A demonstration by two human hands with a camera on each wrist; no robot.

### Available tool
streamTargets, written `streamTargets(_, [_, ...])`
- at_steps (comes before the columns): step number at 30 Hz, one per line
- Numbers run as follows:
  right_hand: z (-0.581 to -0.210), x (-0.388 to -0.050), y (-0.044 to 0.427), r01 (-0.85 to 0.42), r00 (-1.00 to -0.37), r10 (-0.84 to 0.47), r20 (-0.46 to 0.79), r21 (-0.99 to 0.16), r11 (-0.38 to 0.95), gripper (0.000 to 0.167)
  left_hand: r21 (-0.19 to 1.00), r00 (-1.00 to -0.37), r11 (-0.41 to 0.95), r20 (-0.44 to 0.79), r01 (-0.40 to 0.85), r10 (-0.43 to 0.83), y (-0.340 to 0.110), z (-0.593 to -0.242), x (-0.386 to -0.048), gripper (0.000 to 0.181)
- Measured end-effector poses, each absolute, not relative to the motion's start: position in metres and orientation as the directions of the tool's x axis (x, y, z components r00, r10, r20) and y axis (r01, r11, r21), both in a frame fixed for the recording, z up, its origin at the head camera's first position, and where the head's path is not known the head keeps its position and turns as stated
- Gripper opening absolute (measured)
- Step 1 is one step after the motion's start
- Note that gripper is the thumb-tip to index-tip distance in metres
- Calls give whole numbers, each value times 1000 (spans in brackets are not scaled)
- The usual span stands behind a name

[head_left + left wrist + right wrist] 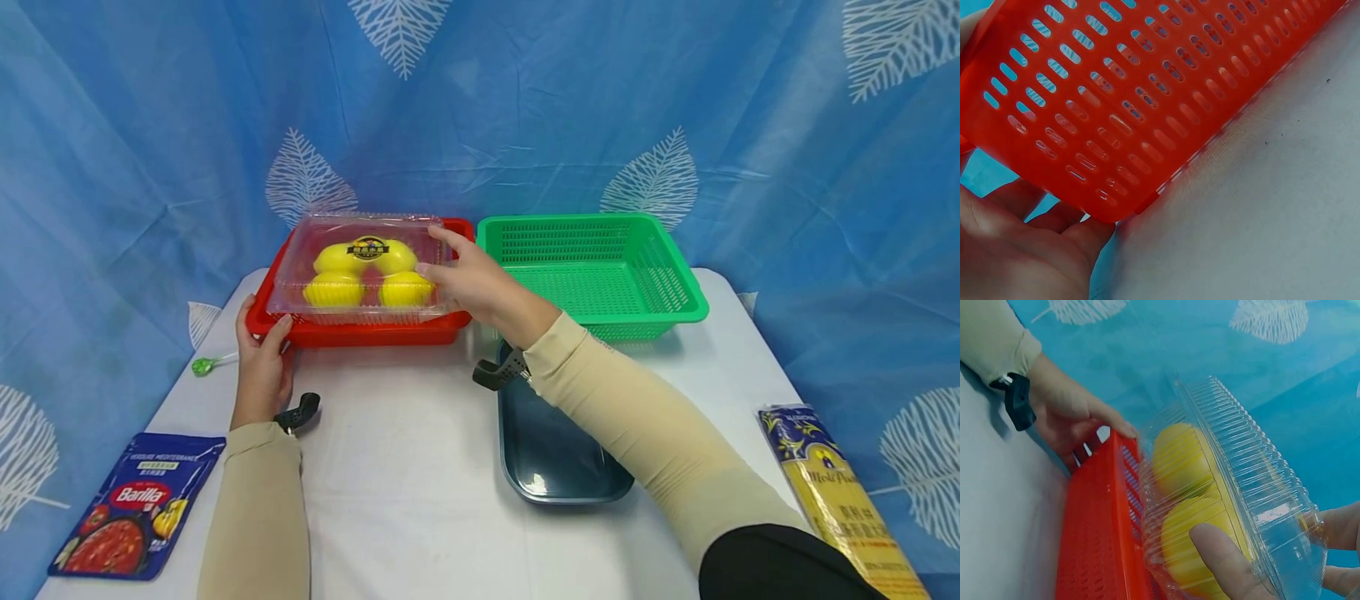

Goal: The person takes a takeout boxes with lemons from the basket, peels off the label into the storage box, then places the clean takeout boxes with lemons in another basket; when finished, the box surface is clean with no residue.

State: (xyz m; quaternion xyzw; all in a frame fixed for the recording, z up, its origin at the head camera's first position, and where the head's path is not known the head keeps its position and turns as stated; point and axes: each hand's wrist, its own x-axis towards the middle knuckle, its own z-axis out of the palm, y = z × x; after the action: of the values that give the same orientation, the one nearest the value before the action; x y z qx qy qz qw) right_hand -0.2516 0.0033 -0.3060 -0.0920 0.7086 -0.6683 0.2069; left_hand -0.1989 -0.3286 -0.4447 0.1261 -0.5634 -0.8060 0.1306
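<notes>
My right grip (480, 279) pinches the right end of a clear plastic box (371, 310), thumb on one face and fingers on the opposite one; this spread presumably steadies the thin, flexible walls without crushing them. Yellow fruits (333, 290) show through the plastic. The box lies over the mouth of the red basket (375, 336), tilted in the right wrist view; whether it touches the basket's floor I cannot tell. My left grip (262, 362) holds the basket's near left corner, thumb on the rim and fingers around the outside, probably to brace this light vessel against sliding on the tabletop (405, 458).

The green basket (577, 287) stands just beside the red one, within reach of my right arm, which passes above the dark tray (555, 442). The blue pouch (138, 504) and yellow packet (840, 492) lie at opposite sides, perhaps to leave the middle free for both arms. A green lollipop (203, 367) lies near my left grip.
</notes>
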Motion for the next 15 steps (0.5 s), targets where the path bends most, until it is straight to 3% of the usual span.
streamTargets(15, [-302, -218, 26, 151, -866, -458, -198, -979, 138, 76, 935, -933, -335, -16, 113, -359, -327, -444, -198, 99])
